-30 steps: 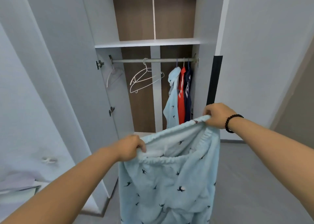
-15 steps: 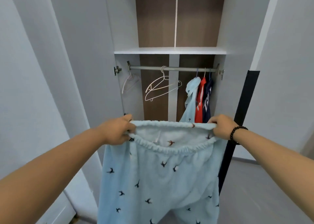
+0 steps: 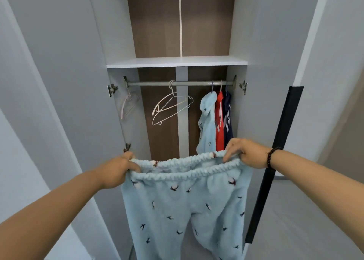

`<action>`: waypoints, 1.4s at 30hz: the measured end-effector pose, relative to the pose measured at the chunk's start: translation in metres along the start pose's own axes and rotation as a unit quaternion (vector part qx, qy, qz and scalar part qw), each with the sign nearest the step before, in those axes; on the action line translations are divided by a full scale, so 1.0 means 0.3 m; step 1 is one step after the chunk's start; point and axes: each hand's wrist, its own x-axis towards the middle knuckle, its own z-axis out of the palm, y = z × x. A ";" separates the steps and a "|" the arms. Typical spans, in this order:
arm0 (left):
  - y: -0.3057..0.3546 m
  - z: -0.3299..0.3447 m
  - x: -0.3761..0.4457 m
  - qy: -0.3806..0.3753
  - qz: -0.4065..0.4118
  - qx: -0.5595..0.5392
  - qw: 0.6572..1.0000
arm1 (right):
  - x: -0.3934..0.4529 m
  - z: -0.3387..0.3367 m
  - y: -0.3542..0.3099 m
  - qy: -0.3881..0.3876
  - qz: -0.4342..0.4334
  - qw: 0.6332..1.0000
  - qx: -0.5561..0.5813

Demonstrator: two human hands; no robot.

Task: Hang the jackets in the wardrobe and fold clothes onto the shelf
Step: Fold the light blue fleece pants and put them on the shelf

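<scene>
Below the shelf [image 3: 177,61], both hands' fingers [image 3: 229,155] pinch the pyjama trousers' [image 3: 183,206] waistband.

On the rail [image 3: 177,83]: three hung garments [image 3: 215,121], three bare hangers [image 3: 171,109]. One shelf [image 3: 177,61] above it. One pair of fleece trousers [image 3: 183,204], below it.

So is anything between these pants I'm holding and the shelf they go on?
Nothing visible. Both doors are open and the shelf looks bare. The left hand and right hand hold the pants by the waistband, unfolded, in front of and below the rail.
</scene>
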 end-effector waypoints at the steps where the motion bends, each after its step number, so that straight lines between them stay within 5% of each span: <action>1: -0.004 0.011 0.016 -0.005 0.004 -0.001 1.000 | 0.011 0.005 -0.007 -0.014 0.014 0.999 -0.043; 5: -0.004 0.036 0.070 0.011 0.021 0.008 1.000 | 0.027 0.020 -0.014 -0.014 0.089 0.988 -0.122; 11: 0.004 -0.012 0.119 0.068 0.079 -0.094 0.990 | -0.097 0.018 0.028 0.070 0.111 0.990 -0.048; 17: 0.027 -0.077 0.198 0.150 0.096 -0.097 0.979 | -0.151 -0.051 0.031 -0.022 0.088 0.982 -0.166; 22: 0.041 -0.168 0.218 0.260 0.023 -0.092 0.961 | -0.139 -0.122 0.019 0.092 0.027 0.965 -0.246; 28: 0.052 -0.284 0.178 0.424 -0.059 -0.267 0.864 | -0.121 -0.248 -0.045 0.292 -0.125 0.903 -0.289; 33: 0.057 -0.401 0.119 0.509 -0.086 -0.375 0.770 | -0.090 -0.367 -0.116 0.418 -0.109 0.877 -0.210; 38: 0.116 -0.418 0.142 0.430 -0.138 -0.456 0.766 | 0.055 -0.427 -0.205 0.404 0.038 0.908 -0.105; 42: 0.162 -0.377 0.147 0.283 -0.202 -0.635 0.690 | 0.126 -0.431 -0.234 0.294 0.159 0.938 -0.097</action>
